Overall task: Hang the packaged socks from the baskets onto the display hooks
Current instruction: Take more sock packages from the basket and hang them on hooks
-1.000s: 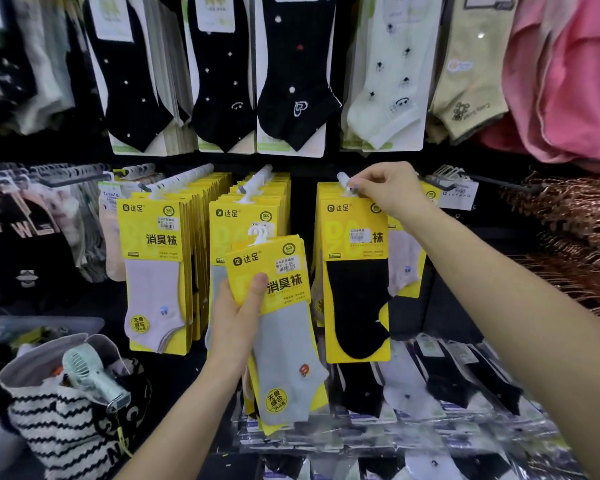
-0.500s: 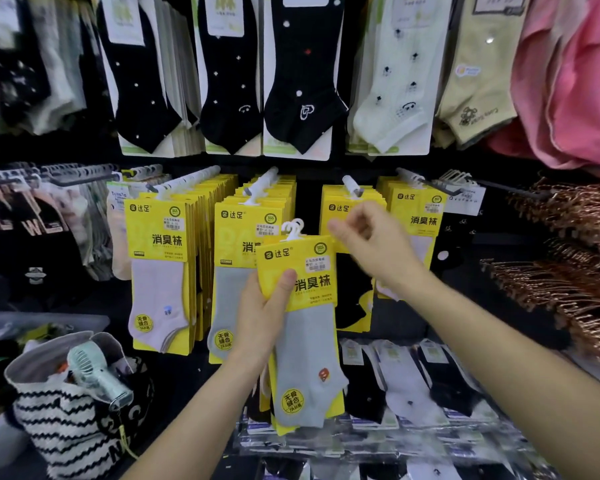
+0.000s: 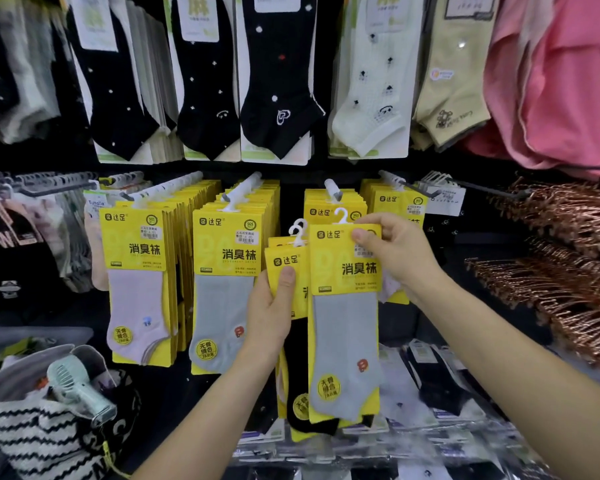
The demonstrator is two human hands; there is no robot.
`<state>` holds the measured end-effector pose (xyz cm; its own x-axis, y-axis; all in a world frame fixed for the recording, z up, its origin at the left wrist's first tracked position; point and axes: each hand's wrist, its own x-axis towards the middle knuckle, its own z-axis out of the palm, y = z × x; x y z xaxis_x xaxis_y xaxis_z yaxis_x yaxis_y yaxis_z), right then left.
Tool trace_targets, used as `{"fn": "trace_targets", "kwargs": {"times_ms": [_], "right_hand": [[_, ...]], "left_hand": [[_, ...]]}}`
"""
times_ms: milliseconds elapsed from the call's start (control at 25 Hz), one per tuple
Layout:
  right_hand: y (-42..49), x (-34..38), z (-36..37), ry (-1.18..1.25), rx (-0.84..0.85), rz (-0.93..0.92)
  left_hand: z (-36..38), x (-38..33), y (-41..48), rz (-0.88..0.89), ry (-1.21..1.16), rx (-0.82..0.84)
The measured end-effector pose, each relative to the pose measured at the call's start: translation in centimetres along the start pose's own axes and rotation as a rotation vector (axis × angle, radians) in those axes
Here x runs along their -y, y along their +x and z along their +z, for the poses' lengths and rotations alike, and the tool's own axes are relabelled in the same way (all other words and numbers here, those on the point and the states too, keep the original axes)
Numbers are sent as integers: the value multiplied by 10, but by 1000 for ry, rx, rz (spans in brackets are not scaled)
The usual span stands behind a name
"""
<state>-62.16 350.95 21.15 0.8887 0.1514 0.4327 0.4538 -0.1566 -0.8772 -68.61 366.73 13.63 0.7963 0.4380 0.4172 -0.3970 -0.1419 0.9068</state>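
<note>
My right hand (image 3: 395, 252) pinches the top of a yellow pack with a grey sock (image 3: 345, 327), held in front of the display. My left hand (image 3: 272, 306) grips a small stack of yellow packs (image 3: 286, 263) just left of it, their white hangers sticking up. Behind them a display hook (image 3: 333, 188) carries yellow packs with black socks (image 3: 329, 206). More hooks hold a full row with grey socks (image 3: 227, 285) and a row with pale pink socks (image 3: 139, 282).
A striped bag (image 3: 49, 431) with a mint handheld fan (image 3: 78, 389) sits at the lower left. Copper hangers (image 3: 565, 271) crowd the right. Bagged socks (image 3: 437, 386) lie on the shelf below. Black, white and beige socks hang along the top row.
My right hand left the hook, came down, and took one grey sock pack off the front of the stack in my left hand. The view has shifted slightly.
</note>
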Motion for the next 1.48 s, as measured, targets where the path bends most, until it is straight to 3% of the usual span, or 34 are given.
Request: {"fn": "trace_targets", "kwargs": {"times_ms": [520, 800, 1000, 1200, 1480], "right_hand": [[46, -9, 10, -129, -74, -52], [65, -13, 18, -175, -80, 70], [36, -21, 7, -292, -257, -64], [-5, -17, 26, -217, 47, -87], [-3, -13, 19, -119, 66, 19]], "left_hand": [[-58, 5, 4, 19, 32, -86], [-42, 1, 6, 38, 41, -56], [-26, -2, 10, 16, 36, -49], [-3, -7, 10, 66, 30, -10], [10, -9, 12, 61, 38, 45]]}}
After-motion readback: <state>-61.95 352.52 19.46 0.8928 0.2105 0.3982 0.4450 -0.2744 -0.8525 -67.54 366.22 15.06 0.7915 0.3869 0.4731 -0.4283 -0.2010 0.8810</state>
